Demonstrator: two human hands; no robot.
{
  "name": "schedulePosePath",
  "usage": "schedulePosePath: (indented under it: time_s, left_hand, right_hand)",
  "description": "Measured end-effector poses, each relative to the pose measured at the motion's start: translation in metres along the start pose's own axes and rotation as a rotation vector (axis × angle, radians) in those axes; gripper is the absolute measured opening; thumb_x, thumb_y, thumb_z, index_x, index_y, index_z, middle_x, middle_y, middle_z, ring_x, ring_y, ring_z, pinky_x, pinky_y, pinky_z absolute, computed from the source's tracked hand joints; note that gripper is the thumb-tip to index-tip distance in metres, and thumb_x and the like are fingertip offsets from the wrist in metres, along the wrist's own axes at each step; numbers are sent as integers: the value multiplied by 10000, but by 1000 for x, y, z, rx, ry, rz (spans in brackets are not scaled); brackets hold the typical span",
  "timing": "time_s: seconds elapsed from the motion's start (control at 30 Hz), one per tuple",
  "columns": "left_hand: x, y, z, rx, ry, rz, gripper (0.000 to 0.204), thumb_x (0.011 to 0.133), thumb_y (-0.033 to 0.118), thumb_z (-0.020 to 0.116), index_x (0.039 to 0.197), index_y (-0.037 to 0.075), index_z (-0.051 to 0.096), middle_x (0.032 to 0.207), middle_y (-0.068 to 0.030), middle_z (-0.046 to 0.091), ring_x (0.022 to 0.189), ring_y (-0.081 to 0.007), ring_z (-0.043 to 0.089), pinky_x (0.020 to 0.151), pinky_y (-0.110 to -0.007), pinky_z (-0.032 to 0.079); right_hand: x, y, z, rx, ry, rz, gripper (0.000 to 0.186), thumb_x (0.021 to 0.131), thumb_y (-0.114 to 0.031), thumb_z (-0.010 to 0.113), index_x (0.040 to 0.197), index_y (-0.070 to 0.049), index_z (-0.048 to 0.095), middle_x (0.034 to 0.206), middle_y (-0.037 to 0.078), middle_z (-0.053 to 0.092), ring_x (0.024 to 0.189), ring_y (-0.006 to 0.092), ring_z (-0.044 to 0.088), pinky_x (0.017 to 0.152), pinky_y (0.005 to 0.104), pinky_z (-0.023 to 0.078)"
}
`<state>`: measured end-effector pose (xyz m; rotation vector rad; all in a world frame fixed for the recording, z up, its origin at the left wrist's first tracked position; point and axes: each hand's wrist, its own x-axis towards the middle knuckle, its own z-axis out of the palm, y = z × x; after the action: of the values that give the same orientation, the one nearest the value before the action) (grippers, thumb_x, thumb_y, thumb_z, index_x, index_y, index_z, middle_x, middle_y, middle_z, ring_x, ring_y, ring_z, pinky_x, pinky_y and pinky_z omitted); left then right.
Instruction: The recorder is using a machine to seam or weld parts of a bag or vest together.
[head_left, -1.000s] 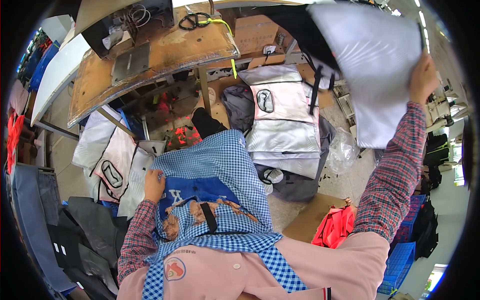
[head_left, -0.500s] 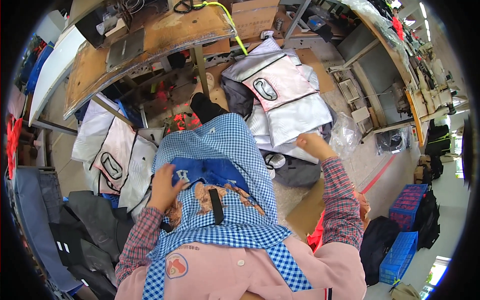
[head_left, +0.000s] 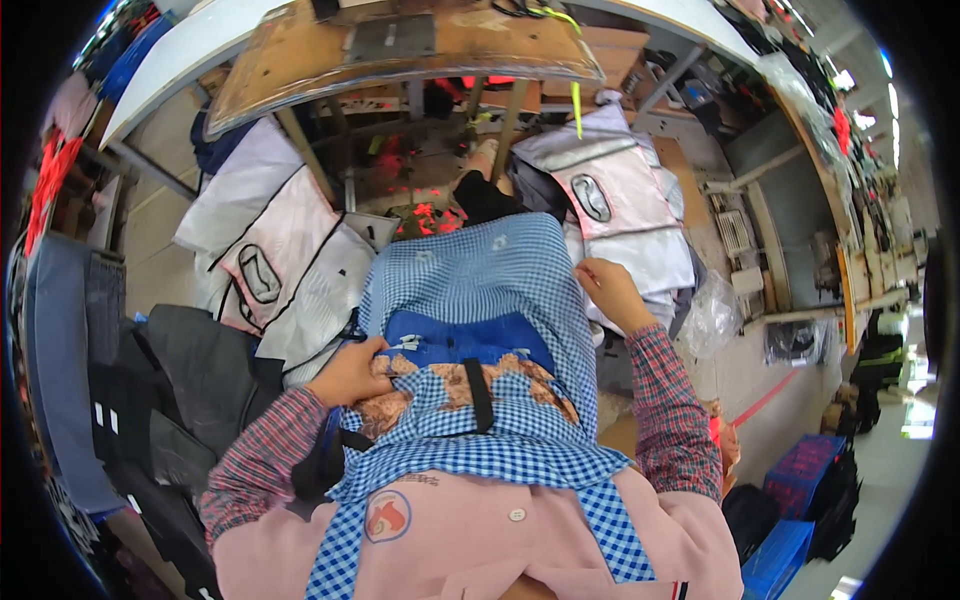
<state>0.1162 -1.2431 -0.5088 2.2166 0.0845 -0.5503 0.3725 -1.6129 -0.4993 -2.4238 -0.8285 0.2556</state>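
Observation:
My left hand (head_left: 350,373) rests at the left edge of my lap, against the blue-and-white checked apron (head_left: 470,270). Its fingers are bent, thumb and forefinger apart, beside a solid blue patch and brown patterned cloth. At the apron's right edge, my right hand (head_left: 612,295) is closed with fingers curled in; whatever it may hold is hidden. Just beyond it lies a stack of silver-grey and pink sewn panels (head_left: 628,200) with black trim and an oval opening. A similar panel piece (head_left: 295,250) lies to my left.
A worn wooden work table (head_left: 420,60) stands ahead, a yellow-green strip (head_left: 577,110) hanging off its edge. Dark grey cloth pieces (head_left: 205,375) are piled at left. At right are clear plastic bags (head_left: 712,315), a sewing table (head_left: 845,230) and blue crates (head_left: 780,560).
The view has swung left, so the surroundings sit farther right. My right hand has come from over the panel stack to the apron's edge. My left hand's spread fingers have bent against my lap.

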Motion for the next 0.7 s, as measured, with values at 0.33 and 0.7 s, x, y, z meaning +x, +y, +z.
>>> schedulePosePath:
  time_s: [0.33,0.7]
  left_hand:
    - [74,-72,-24,-376,-376,-16,386,874,317,613,1110,10,617,901,-156,682,833,-308,660,765,-375,513]
    - [238,-219,-60,171,976,-412,392,783,195,680,1150,102,577,1146,-178,574,1030,-368,578,802,-453,523]
  right_hand:
    - [14,-35,62,-94,259,-123,241,897,-166,620,1068,1,599,1071,156,625,986,341,586,853,405,462]
    - [31,-46,104,-422,175,-96,277,847,-158,623,1111,-73,614,1284,112,523,1216,364,411,1029,482,308]
